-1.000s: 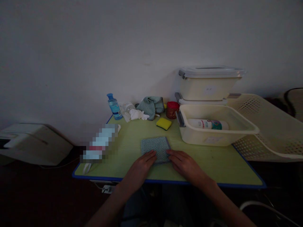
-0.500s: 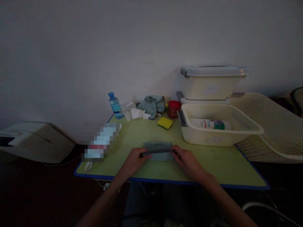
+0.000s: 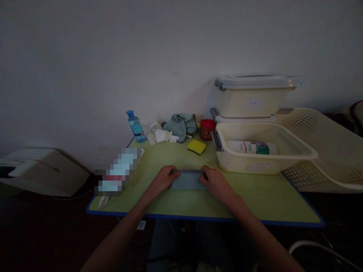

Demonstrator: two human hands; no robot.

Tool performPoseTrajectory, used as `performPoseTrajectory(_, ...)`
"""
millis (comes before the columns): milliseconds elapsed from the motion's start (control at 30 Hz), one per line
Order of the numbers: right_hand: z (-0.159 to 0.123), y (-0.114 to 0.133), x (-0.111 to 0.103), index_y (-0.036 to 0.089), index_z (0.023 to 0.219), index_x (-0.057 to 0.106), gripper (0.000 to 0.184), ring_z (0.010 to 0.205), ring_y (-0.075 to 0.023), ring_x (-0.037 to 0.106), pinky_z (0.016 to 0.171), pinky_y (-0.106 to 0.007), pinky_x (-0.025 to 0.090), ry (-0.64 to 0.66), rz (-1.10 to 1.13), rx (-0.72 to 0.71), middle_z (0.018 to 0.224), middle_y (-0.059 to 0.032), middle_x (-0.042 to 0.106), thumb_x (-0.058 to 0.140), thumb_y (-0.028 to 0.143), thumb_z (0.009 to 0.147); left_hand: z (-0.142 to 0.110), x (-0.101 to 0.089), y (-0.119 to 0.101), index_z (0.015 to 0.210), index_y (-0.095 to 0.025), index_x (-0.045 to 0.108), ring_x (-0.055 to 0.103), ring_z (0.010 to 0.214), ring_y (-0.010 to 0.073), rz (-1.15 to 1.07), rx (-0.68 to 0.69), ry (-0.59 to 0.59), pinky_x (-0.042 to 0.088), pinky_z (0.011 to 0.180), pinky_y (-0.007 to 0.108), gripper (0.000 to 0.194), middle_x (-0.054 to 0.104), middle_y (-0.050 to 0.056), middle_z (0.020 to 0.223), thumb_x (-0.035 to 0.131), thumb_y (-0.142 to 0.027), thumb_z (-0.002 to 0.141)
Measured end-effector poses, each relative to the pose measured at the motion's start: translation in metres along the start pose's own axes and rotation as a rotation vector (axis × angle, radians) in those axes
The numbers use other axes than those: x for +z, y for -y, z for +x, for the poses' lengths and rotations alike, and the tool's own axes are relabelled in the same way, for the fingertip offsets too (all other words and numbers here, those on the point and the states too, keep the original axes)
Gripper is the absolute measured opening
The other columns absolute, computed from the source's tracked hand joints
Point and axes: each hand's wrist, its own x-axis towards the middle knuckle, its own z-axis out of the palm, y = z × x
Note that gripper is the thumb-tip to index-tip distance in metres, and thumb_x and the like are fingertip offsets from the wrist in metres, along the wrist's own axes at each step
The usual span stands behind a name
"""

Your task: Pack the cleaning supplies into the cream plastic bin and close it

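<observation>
Head cam, blue-gray patterned cloth (image 3: 188, 180) folded flat, dark checked edge, both hands' fingers (image 3: 175, 174) pinched on corners

Prob. room in home: small green-topped table (image 3: 241, 196) vs. plain wall (image 3: 113, 68), w/ storage boxes (image 3: 249, 102), laundry-type basket (image 3: 334, 151).

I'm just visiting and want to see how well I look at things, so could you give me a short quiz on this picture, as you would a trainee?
1. True or false: the left hand and the right hand both grip the patterned cloth.
2. Which thing lies inside the open bin?
A) blue bottle
B) white bottle
C) red pot
3. Fill in the missing word: the top of the sponge on the table is ____ in colour.

Key: 1 true; 2 B; 3 yellow.
</observation>
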Motion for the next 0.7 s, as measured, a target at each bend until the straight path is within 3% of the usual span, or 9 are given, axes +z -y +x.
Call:
performPoseTrajectory(400, 0.003, 0.008, 0.002, 0.013, 0.094, 0.056, 0.021, 0.081, -0.0232, 0.064, 0.064, -0.028, 0.041, 0.004, -0.163, 0.028, 0.083, -0.0115, 0.066, 0.039, 0.024, 0.091, -0.009, 0.005, -0.008, 0.067, -0.016, 0.053, 0.047, 0.06, 0.0136, 0.159, 0.039, -0.124, 0.031, 0.058, 0.024, 0.014, 0.051, -0.002, 0.061, 0.05, -0.024, 0.078)
performPoseTrajectory(700, 0.005, 0.008, 0.001, 0.013, 0.09, 0.057, 0.021, 0.082, -0.0236, 0.064, 0.064, -0.028, 0.042, -0.011, -0.176, 0.038, 0.083, -0.0121, 0.066, 0.04, 0.024, 0.091, -0.005, 0.002, -0.013, 0.076, -0.015, 0.056, 0.05, 0.06, 0.0136, 0.234, 0.08, -0.09, 0.033, 0.059, 0.023, 0.009, 0.055, 0.0, 0.064, 0.048, -0.018, 0.08)
